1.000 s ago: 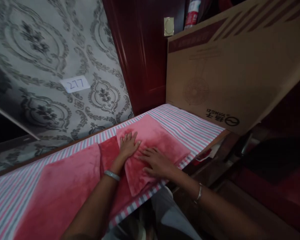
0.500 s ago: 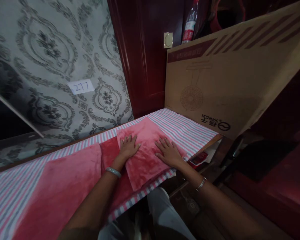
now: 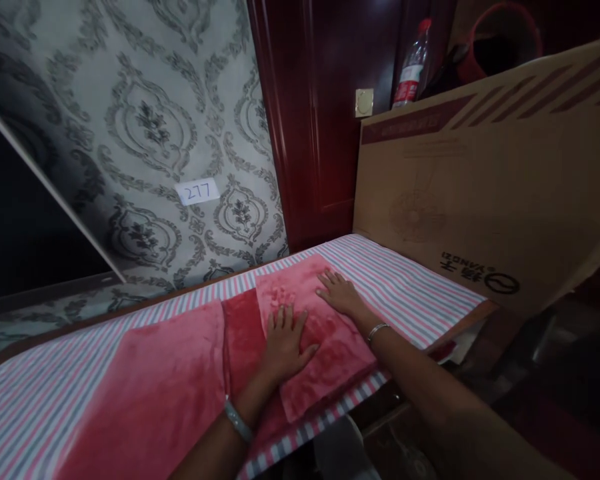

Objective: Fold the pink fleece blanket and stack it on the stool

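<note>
A pink plush cloth [image 3: 165,380] lies across the table, with both ends folded inward over a darker red middle strip. My left hand [image 3: 286,343] rests flat on the inner edge of the right-hand fold, fingers spread. Farther back, my right hand [image 3: 341,293] lies flat on the same fold near its far right corner, its fingers stretched out. Neither hand grips anything. The fold's surface shows small dents and ruffled pile around the hands.
A striped tablecloth [image 3: 415,287] covers the table against a patterned wall. Upright at the right stands a large cardboard box [image 3: 480,187]; a plastic bottle [image 3: 411,73] is above its left edge. A dark screen [image 3: 25,220] is at the left. A paper label [image 3: 198,191] reads 277.
My right hand has moved toward the far edge of the fold, and my left hand has come nearer to me along its inner edge. The view has shifted left.
</note>
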